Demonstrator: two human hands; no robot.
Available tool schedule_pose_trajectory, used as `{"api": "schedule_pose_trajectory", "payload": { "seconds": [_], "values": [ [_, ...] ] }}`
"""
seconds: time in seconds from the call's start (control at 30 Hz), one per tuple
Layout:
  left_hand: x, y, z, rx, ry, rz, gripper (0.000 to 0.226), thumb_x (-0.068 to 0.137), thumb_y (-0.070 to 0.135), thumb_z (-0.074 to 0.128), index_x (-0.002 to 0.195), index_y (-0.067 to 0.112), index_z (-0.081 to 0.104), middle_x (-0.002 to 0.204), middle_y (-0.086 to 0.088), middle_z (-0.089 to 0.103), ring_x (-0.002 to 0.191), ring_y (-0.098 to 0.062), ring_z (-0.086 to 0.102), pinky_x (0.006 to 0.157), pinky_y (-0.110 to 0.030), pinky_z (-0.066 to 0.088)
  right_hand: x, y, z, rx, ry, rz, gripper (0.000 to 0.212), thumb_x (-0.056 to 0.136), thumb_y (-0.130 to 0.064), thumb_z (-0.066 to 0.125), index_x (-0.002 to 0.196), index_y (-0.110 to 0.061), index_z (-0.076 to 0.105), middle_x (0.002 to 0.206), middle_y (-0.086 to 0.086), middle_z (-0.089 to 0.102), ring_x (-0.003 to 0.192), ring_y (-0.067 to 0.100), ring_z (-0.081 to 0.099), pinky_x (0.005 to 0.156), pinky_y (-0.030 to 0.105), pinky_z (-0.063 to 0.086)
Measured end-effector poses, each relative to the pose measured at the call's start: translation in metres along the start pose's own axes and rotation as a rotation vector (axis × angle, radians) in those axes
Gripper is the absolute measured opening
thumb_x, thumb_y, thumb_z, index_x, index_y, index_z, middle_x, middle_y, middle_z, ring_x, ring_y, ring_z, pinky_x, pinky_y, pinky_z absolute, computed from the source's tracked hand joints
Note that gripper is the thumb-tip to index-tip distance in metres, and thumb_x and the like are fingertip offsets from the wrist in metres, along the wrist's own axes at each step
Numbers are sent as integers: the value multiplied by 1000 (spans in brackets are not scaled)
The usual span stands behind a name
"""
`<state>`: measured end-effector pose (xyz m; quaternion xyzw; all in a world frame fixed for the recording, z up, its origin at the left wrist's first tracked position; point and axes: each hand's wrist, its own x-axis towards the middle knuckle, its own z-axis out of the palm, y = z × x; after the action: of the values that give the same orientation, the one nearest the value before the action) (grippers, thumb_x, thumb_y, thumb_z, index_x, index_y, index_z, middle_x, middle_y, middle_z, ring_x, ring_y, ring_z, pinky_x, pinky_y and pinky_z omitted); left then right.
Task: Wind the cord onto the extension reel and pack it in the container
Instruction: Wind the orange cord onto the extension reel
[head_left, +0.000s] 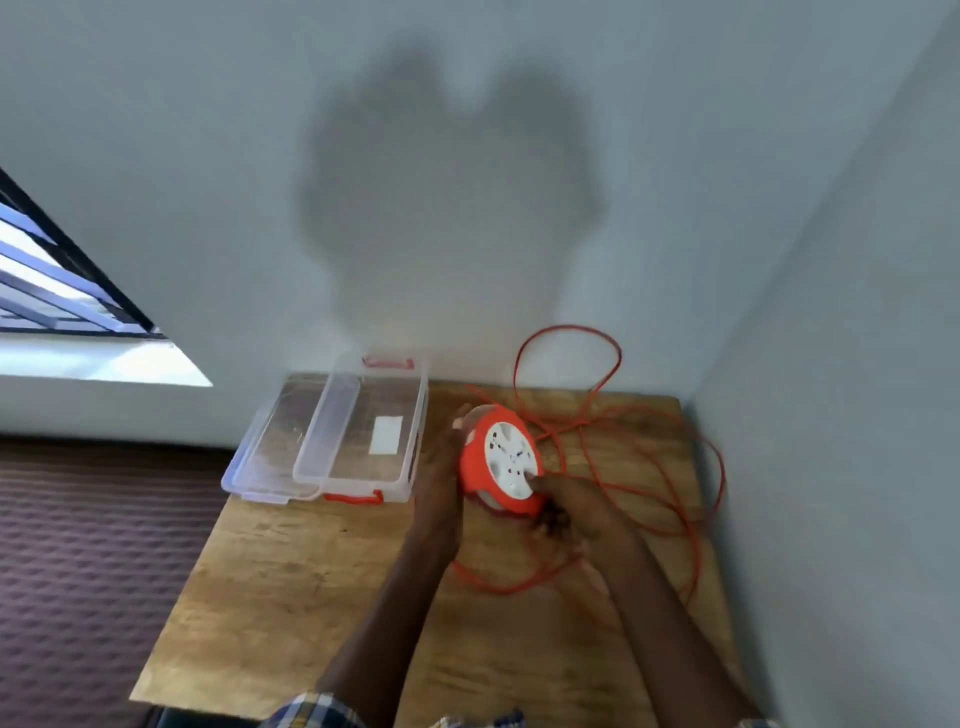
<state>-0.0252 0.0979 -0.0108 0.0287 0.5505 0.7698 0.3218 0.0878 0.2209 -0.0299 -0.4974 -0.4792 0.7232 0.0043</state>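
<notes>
Corner desk (291, 587): left hand (441, 467) grips reel (501, 460) mid-frame, right hand (563, 512) pinching its face; loose cord (670, 483) sprawls right, container (410, 415) open left.

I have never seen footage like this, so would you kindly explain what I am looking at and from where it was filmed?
There is no machine here: a person works with two bare hands, and the single picture comes from a wide-angle camera worn on their head, looking forward and down. That is why the forearms enter from the bottom edge and the walls look bent.

The left hand holds an orange extension reel with a white socket face, lifted above a wooden table. The right hand is at the reel's lower edge; the picture is too blurred to show exactly what its fingers grip.

Most of the orange cord lies in loose loops on the table's right side, one loop rising against the wall. To the left stands an open clear plastic container, with its lid leaning beside it.
</notes>
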Motion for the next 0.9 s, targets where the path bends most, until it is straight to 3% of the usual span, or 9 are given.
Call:
{"api": "schedule_pose_trajectory", "payload": {
  "seconds": [0.1,0.23,0.4,0.57,0.63,0.7,0.77,0.83,0.9],
  "values": [
    [6,19,1,-204,-169,-140,65,102,53,58,148,6,59,146,-24,64,141,-43,55,122,-62,37,-19,-21,16,59,-61,20,41,95,-30,67,112,8,68,63,15,68,42,17,55,43,24,41],
    [6,55,5,-262,-391,-275,117,54,59,101,148,3,58,150,-26,60,142,-44,50,125,-61,29,-45,-49,37,21,-208,31,46,100,-40,51,110,1,71,91,17,78,62,18,71,51,23,48],
    [18,94,-11,-234,-632,-318,99,59,61,99,134,3,72,133,-25,68,119,-41,64,101,-51,55,-70,-72,46,-173,-298,0,47,99,-45,46,103,-7,74,97,15,79,69,18,73,59,25,49],
    [26,117,-27,-282,-735,-314,94,59,50,103,136,6,71,139,-24,68,124,-40,68,105,-53,55,-90,-79,62,-264,-187,-113,48,91,-57,56,97,-13,71,83,15,79,64,20,72,60,26,49],
    [26,123,-25,-269,-703,-265,92,64,54,99,139,9,70,141,-22,67,127,-40,66,107,-54,53,-100,-84,66,-417,-120,-255,52,91,-65,55,92,-15,70,76,11,78,62,19,73,58,25,50],
    [23,124,-23,-300,-675,-254,92,68,64,91,142,13,68,145,-21,64,130,-40,64,108,-56,52,-102,-88,67,-763,125,-588,46,94,-67,54,85,-23,66,70,-3,75,65,12,71,61,27,52],
    [23,121,-24,-357,-642,-309,96,77,74,77,151,16,60,156,-21,55,141,-44,54,118,-63,41,-103,-95,65,-860,347,-938,24,94,-55,64,95,-31,61,87,-15,70,81,6,66,69,29,53],
    [24,118,-27,-394,-628,-361,95,89,80,57,160,18,47,165,-20,44,152,-47,39,125,-69,23,-101,-101,61,-744,255,-1105,24,94,-39,71,115,-39,60,116,-16,65,107,7,60,85,30,53],
    [25,118,-31,-426,-661,-395,95,92,81,52,161,17,46,166,-22,42,152,-48,39,125,-71,23,-98,-101,59,-790,180,-1162,35,92,-33,74,124,-42,63,132,-17,59,121,8,52,94,27,48]
  ]
}}
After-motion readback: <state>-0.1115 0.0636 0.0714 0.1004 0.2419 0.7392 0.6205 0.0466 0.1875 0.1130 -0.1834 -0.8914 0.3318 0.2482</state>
